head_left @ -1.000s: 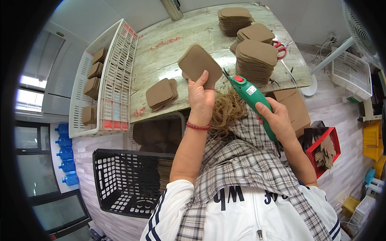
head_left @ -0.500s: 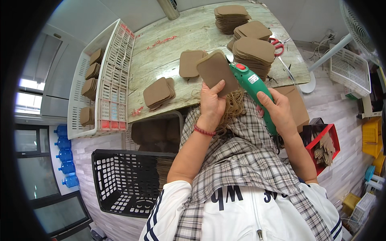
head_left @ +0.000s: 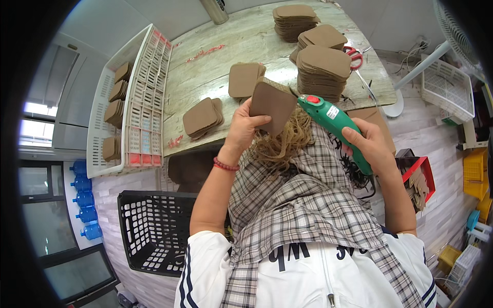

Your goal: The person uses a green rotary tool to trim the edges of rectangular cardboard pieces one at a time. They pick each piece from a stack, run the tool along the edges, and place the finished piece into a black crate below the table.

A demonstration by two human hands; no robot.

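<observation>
My left hand (head_left: 244, 128) is closed on a brown rounded-corner pad (head_left: 272, 107), its thumb across the face. The pad is tilted over the table's near edge. My right hand (head_left: 371, 145) wraps round a green electric cutter (head_left: 331, 122) with a red button. Its dark blade tip points at the pad's upper right corner; I cannot tell whether they touch. Below the pad, a heap of tan trimmings (head_left: 287, 141) lies on my checked apron (head_left: 303, 205). Behind the pad rests a small stack of similar pads (head_left: 245, 78), with another stack (head_left: 201, 119) to its left.
Taller pad stacks (head_left: 323, 69) and red-handled scissors (head_left: 354, 57) occupy the right of the table (head_left: 195, 77). A white crate (head_left: 149, 97) holding pads stands at left, a black crate (head_left: 154, 231) below it. To my right are a red box (head_left: 430, 179) and a fan (head_left: 457, 38).
My left hand has moved left and down with the pad, which has turned and now shows a darker face. The cutter in my right hand has shifted right and down.
</observation>
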